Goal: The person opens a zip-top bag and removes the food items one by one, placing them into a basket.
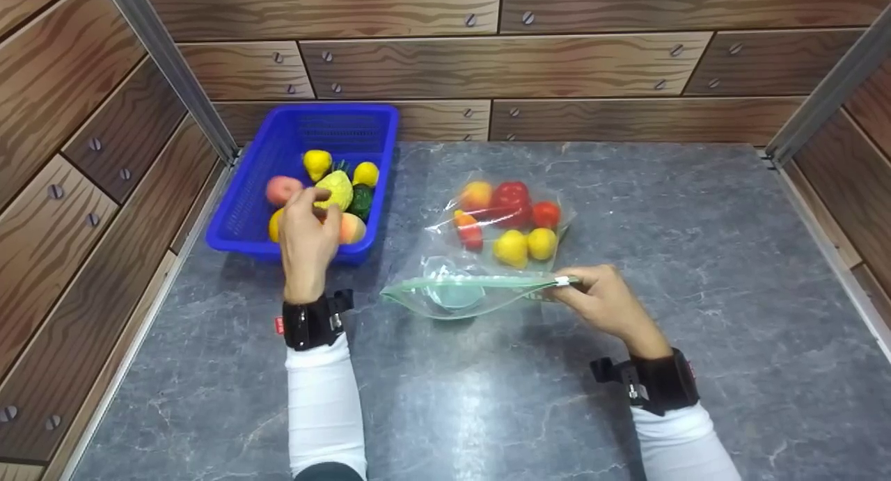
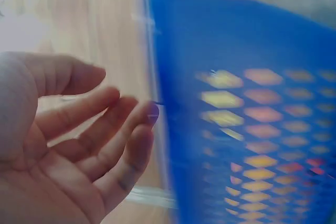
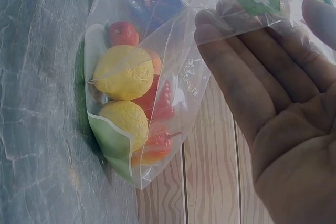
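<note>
My left hand (image 1: 306, 237) hovers over the near side of a blue plastic basket (image 1: 233, 241), fingers loosely bent. In the left wrist view nothing sits between the fingers, which are beside the basket wall (image 2: 210, 30). The basket holds a bumpy yellow-green fruit (image 1: 335, 190), a pink fruit (image 1: 283, 189), a peach (image 1: 351, 227) and several others. My right hand (image 1: 605, 303) pinches the right end of the mouth of a clear zip bag (image 1: 431, 284), which gapes open. Two yellow lemons (image 3: 123, 72), a small red fruit (image 3: 124, 33) and other red and orange produce lie inside.
A grey marbled tabletop (image 1: 445, 411) lies under the basket and the bag. Wood-patterned walls (image 1: 501, 67) enclose it at the back and sides, with metal posts (image 1: 170, 67) at the corners. The basket stands at the back left, left of the bag.
</note>
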A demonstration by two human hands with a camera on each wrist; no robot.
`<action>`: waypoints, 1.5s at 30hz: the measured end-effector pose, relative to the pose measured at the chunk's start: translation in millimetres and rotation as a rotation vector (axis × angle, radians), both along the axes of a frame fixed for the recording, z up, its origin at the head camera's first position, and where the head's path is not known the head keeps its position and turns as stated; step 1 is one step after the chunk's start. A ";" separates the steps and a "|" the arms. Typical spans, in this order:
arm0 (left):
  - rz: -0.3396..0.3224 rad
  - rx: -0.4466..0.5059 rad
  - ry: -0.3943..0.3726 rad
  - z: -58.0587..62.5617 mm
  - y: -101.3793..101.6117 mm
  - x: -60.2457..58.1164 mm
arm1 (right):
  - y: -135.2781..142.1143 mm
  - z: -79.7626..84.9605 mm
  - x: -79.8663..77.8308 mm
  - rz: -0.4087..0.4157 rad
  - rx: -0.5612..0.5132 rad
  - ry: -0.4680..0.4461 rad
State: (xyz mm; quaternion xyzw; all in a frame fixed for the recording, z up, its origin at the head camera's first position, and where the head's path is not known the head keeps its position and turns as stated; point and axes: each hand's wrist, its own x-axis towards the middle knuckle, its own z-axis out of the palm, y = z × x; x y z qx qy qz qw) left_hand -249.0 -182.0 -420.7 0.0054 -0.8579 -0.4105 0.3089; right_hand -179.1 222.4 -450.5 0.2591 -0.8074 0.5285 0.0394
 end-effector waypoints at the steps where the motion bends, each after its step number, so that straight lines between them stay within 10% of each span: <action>1: -0.032 0.005 0.011 5.2 4.0 3.5 | -0.1 0.2 0.1 -0.005 0.000 0.000; 16: -0.530 -0.068 0.253 53.9 57.8 53.9 | -0.3 -0.2 -0.1 -0.001 -0.014 0.009; 30: -1.074 -0.240 0.091 63.6 90.6 86.5 | 0.2 1.0 -0.2 0.001 -0.032 -0.002; 45: -1.064 -0.648 -0.253 61.9 119.1 100.5 | 1.8 0.9 -0.7 -0.010 -0.032 0.021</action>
